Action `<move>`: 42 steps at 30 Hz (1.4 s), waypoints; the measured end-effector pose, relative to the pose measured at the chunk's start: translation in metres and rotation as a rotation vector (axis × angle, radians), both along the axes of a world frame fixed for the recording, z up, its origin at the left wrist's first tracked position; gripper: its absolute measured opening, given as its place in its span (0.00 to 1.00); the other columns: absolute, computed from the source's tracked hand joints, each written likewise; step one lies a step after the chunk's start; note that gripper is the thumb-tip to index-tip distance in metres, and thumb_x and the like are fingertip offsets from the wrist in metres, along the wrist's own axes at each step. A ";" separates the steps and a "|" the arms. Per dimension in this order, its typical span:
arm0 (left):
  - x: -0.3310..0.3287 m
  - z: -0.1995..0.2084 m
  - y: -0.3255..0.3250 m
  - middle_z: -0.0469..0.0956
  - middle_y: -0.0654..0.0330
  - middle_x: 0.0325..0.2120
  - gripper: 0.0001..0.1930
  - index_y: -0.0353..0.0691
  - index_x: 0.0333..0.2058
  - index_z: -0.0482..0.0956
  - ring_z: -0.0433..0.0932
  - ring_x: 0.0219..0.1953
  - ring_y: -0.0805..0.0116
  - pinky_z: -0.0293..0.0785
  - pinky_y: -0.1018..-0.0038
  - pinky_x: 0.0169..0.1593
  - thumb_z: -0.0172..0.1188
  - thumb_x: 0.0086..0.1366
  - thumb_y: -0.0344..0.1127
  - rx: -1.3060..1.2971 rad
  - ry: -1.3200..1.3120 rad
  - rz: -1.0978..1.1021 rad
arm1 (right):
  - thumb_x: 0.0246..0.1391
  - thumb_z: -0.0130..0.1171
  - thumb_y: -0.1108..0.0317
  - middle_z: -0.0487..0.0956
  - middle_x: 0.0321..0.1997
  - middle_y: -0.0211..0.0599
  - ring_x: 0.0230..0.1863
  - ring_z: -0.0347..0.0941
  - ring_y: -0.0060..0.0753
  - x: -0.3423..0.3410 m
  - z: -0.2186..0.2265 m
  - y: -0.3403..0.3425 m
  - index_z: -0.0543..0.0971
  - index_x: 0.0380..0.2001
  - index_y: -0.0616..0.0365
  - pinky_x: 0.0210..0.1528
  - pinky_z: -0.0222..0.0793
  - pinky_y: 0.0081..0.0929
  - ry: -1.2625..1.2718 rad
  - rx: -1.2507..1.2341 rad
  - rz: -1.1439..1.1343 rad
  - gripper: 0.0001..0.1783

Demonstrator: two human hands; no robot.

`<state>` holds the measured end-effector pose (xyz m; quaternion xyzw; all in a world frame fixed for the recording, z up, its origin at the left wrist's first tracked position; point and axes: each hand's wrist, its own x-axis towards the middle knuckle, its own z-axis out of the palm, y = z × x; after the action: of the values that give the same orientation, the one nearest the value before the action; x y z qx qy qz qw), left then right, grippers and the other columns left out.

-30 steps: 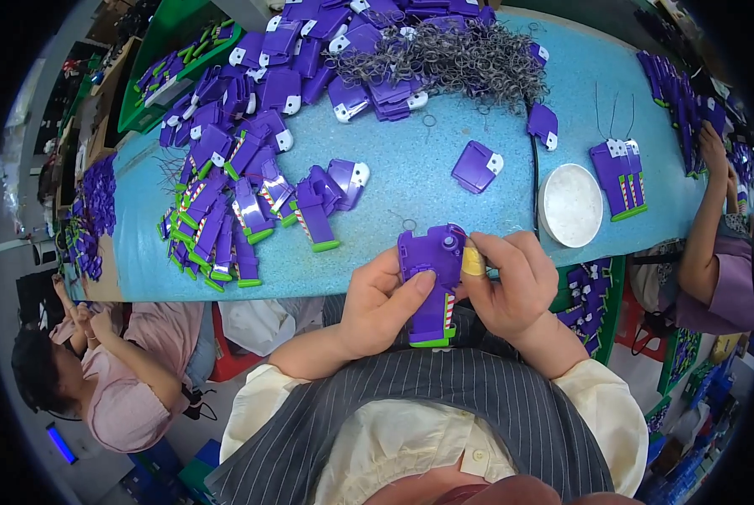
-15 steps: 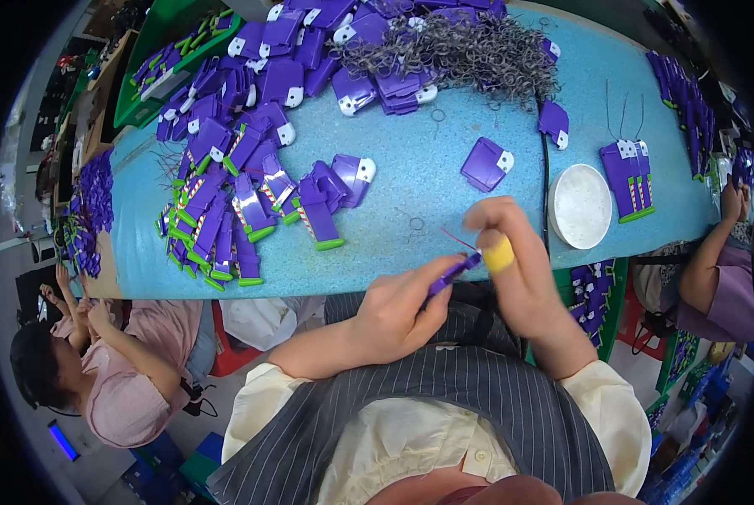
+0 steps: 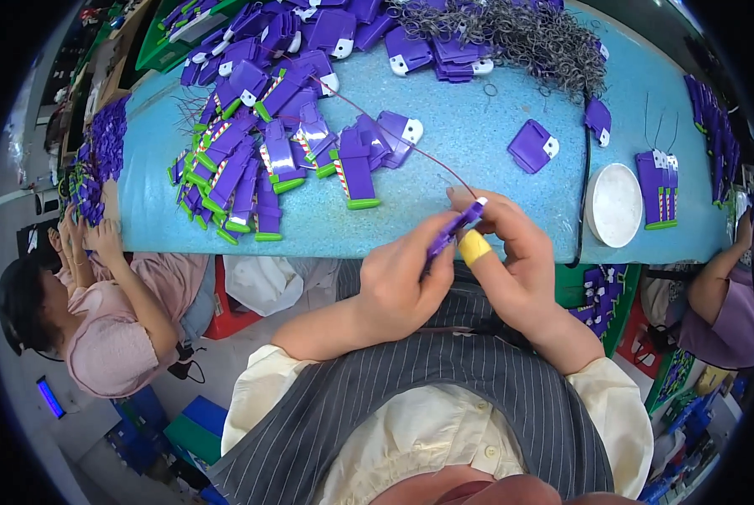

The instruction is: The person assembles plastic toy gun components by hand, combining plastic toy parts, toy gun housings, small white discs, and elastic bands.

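Note:
My left hand (image 3: 400, 273) is closed, pinching a flat purple plastic piece (image 3: 449, 231) seen nearly edge-on, with a white tip. My right hand (image 3: 518, 257), with yellow tape around one digit, is closed around the white end; its fingertips are partly hidden. From that end a thin red wire (image 3: 406, 145) arches far to the left, over the pile of purple pieces with green ends (image 3: 242, 168). Ahead of my hands, one purple piece with a white corner (image 3: 531, 148) lies alone on the blue table (image 3: 469, 151).
A tangle of grey wire rings (image 3: 520, 42) lies at the back beside more purple pieces (image 3: 330, 34). To the right are a round white dish (image 3: 614, 204), a black cord (image 3: 586, 181) and finished-looking purple pieces (image 3: 657, 189). Other people (image 3: 120, 328) sit on both sides.
My right hand has come in closer to the purple piece, its fingers now against the white end. The red wire now shows as a long arc to the left. The view has shifted.

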<state>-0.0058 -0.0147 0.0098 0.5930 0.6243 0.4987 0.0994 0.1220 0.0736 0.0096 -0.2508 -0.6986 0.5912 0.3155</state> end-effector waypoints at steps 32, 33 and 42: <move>-0.039 -0.004 -0.052 0.70 0.44 0.48 0.17 0.30 0.53 0.57 0.75 0.46 0.59 0.71 0.68 0.50 0.40 0.67 0.27 -0.351 -1.226 -0.269 | 0.51 0.58 0.66 0.72 0.15 0.29 0.18 0.69 0.17 0.000 0.000 0.034 0.76 0.25 0.65 0.20 0.61 0.19 -0.281 -0.370 -0.018 0.11; -0.040 -0.003 -0.057 0.70 0.43 0.48 0.17 0.30 0.53 0.56 0.75 0.46 0.58 0.72 0.67 0.50 0.40 0.67 0.27 -0.298 -1.223 -0.223 | 0.52 0.55 0.68 0.72 0.16 0.27 0.18 0.67 0.16 0.000 -0.003 0.037 0.75 0.25 0.64 0.19 0.61 0.17 -0.432 -0.250 -0.054 0.09; -0.035 0.008 -0.008 0.73 0.52 0.41 0.15 0.32 0.51 0.60 0.77 0.41 0.63 0.75 0.73 0.41 0.44 0.67 0.29 -0.212 -1.079 -0.061 | 0.44 0.61 0.72 0.71 0.13 0.37 0.15 0.69 0.39 -0.011 -0.042 0.014 0.70 0.23 0.61 0.19 0.61 0.28 -0.608 0.404 -0.156 0.08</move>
<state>-0.0405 -0.0224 0.0177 0.2579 0.5142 0.6632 0.4788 0.1108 0.0876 -0.0329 -0.4001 -0.8416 0.3143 0.1810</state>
